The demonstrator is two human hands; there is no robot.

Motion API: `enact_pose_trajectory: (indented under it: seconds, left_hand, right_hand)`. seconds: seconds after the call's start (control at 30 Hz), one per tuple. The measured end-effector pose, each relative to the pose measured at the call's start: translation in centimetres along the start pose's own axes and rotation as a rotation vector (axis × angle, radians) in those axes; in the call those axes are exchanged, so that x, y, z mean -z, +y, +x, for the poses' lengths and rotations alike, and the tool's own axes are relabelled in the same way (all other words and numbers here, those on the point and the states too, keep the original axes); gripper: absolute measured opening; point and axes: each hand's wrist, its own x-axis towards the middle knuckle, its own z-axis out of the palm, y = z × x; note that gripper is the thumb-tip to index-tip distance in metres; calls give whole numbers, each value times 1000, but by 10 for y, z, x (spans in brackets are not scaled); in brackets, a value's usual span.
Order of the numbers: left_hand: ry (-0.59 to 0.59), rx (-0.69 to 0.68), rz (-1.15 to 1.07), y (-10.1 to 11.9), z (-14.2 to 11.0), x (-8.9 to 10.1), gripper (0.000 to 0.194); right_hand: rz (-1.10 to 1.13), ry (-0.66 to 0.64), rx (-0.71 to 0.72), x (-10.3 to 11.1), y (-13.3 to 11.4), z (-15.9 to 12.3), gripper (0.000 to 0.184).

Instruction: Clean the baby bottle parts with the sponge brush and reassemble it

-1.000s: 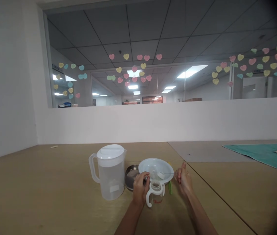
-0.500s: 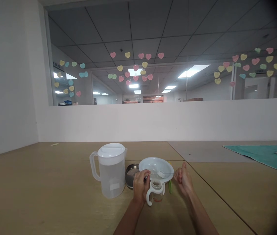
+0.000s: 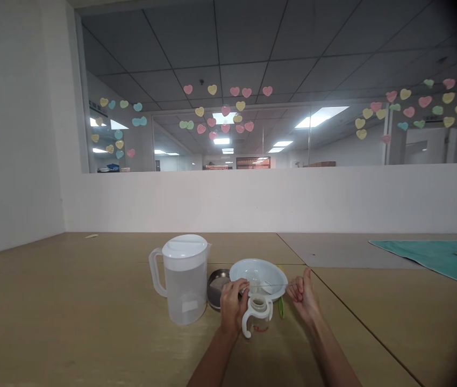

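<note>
My left hand (image 3: 233, 307) is closed in a pinch at one end of a thin, straight rod (image 3: 269, 285). The rod spans level above a bowl to my right hand (image 3: 304, 295), which is closed around its other end with the thumb up; its exact kind is too fine to make out. Just below it stands a clear baby bottle (image 3: 259, 321) with an open top and a white two-handled collar (image 3: 246, 323), close to my left hand. The pale blue bowl (image 3: 238, 267) behind holds a clear rounded piece (image 3: 253, 280) and a white piece (image 3: 268, 288).
Left of my hands stands a lidded clear pitcher (image 3: 185, 285) of liquid. A metal bowl (image 3: 216, 293) sits between it and the blue bowl, partly behind my left hand. A green handle (image 3: 281, 308) lies beside the blue bowl. A teal cloth (image 3: 426, 252) is at far right.
Both hands keep almost the same pose, with the rod still stretched between them. The whole view has shifted very slightly; the bottle, bowls and pitcher stay in place.
</note>
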Motion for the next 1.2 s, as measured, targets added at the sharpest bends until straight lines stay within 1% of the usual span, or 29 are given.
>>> enact_pose_trajectory:
  seconds: [0.17, 0.3, 0.43, 0.57, 0.73, 0.87, 1.03, 1.2]
  left_hand:
    - [76, -47, 31, -3, -1, -1, 19]
    - [67, -93, 46, -3, -1, -2, 17]
    - [61, -95, 59, -3, -2, -2, 17]
    - [40, -104, 22, -5, -3, -3, 16]
    - [19, -76, -83, -9, -4, -9, 17]
    - [1, -48, -100, -10, -5, -11, 18]
    - [27, -79, -91, -8, -5, -9, 18]
    - [14, -144, -57, -6, -5, -7, 17]
  right_hand:
    - [-51, 73, 17, -4, 2, 0, 65]
    - [-72, 134, 54, -4, 3, 0, 65]
    - [-108, 150, 91, -2, 3, 0, 64]
    - [-120, 168, 87, -3, 3, -1, 64]
    - [-111, 142, 70, -3, 4, -1, 64]
    - [-112, 130, 69, -2, 5, 0, 64]
    - [-116, 120, 53, -4, 4, -1, 63]
    - [-158, 42, 53, -11, 7, -4, 63]
